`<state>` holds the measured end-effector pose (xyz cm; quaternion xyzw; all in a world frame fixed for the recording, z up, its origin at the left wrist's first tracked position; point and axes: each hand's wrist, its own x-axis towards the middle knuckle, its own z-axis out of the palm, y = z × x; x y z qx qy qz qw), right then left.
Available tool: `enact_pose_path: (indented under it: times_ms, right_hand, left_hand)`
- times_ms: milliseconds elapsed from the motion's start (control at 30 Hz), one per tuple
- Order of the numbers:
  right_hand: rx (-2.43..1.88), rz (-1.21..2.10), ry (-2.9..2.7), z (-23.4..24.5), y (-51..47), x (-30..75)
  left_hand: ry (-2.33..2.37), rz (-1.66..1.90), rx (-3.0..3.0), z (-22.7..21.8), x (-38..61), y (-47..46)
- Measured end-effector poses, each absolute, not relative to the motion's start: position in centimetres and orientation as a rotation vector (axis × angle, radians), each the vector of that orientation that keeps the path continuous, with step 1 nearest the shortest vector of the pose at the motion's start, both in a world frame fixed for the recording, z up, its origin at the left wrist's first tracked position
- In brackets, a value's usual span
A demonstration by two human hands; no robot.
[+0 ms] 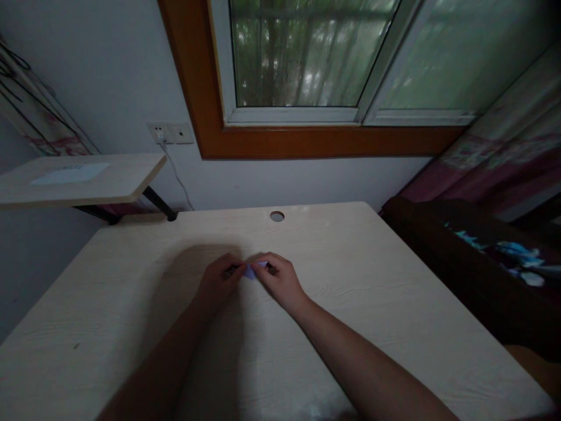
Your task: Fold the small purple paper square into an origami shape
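A small piece of folded purple paper [249,272] is held between both hands, just above or on the pale wooden desk [342,251]; I cannot tell which. My left hand [221,275] pinches its left side between thumb and forefinger. From the other side, my right hand [277,275] grips the paper in a pinch, with a bit of purple showing past its thumb. Fingers cover much of the paper, so its full shape is hidden.
A raised shelf [144,175] with a white sheet [70,174] stands at the back left. Behind the desk are a wall socket [170,133] with a plugged-in cable and a wood-framed window [307,143]. A round cable hole [277,216] lies near the far edge.
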<state>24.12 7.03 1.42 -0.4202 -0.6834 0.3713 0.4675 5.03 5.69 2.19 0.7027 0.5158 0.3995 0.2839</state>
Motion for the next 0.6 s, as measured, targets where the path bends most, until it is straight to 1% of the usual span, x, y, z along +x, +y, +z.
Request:
enact_pose_path:
  times_ms: [367,600]
  right_hand:
    - [-0.957,0.818,-1.749,1.19,6.99,23.90]
    - [-0.941,0.846,-1.762,1.54,7.05,23.78]
  left_hand:
    - [1.357,1.035,2.034,1.98,5.21,5.56]
    - [1.379,1.027,2.046,2.32,5.24,5.47]
